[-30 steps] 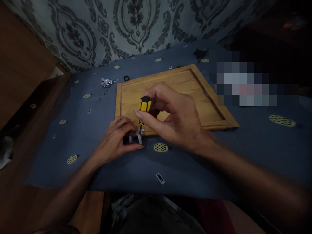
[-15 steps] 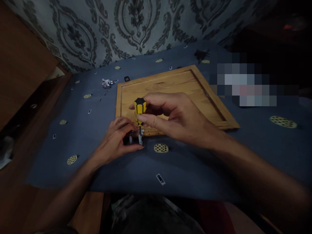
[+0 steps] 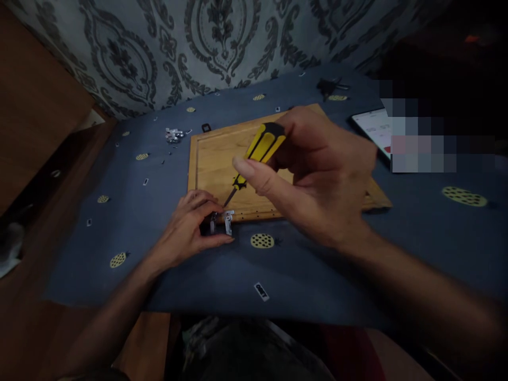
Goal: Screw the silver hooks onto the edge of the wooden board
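Note:
My right hand is closed round a yellow and black screwdriver, held tilted above a wooden board, its thin tip pointing down and left. Below the tip, my left hand pinches a small metal bracket at the board's near edge, on the blue cloth. The tip stands just above the bracket, apart from it.
A cluster of small metal parts lies on the cloth at the back left, with tiny bits scattered around. A phone lies at the right, beyond the board. Patterned wallpaper rises behind. Wooden furniture stands at the left.
My right hand has lifted the screwdriver off the bracket and tilted it from upright to slanted, moving up and right. The left hand has stayed on the bracket.

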`<state>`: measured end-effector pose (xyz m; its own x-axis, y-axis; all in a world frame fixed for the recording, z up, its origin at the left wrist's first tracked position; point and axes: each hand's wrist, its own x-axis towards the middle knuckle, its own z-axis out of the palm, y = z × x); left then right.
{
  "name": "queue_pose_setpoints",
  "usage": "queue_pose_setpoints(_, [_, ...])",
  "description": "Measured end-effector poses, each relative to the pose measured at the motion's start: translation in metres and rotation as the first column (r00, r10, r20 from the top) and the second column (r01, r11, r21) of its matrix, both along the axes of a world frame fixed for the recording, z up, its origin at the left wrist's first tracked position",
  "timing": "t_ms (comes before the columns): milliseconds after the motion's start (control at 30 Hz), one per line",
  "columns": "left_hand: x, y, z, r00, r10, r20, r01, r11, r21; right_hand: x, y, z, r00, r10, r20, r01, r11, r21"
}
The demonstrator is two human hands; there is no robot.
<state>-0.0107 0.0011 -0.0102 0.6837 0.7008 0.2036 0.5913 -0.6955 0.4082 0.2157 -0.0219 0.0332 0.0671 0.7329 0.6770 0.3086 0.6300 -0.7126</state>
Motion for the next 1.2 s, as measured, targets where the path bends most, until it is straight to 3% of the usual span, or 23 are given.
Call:
queue_pose_setpoints(300, [0.0, 0.0, 0.001, 1.0, -0.009, -0.027, 0.009, 1.0, 0.002, -0.002, 0.008, -0.01, 0.985, 0.133, 0.106, -0.138, 0.989, 0.047])
queue_pose_setpoints(767, [0.0, 0.001, -0.001, 1.0, 0.005, -0.031, -0.005, 1.0, 0.0, -0.004, 0.009, -0.015, 0.98, 0.124, 0.158, -0.13, 0.991, 0.03])
queue_pose_setpoints(900, [0.001, 0.001, 0.0, 1.0, 0.01, -0.022, -0.011, 1.0, -0.019, -0.003, 0.009, -0.015, 0.968, 0.203, 0.15, -0.2, 0.979, -0.036])
queue_pose_setpoints(1067, [0.001, 0.0, 0.001, 1.0, 0.003, -0.002, -0.003, 1.0, -0.006, -0.001, 0.009, -0.011, 0.933, 0.356, 0.05, -0.346, 0.927, -0.145])
queue_pose_setpoints(1200, [0.0, 0.0, 0.0, 1.0, 0.002, 0.006, -0.003, 1.0, 0.025, 0.002, 0.009, -0.005, 0.906, 0.416, 0.077, -0.399, 0.901, -0.171])
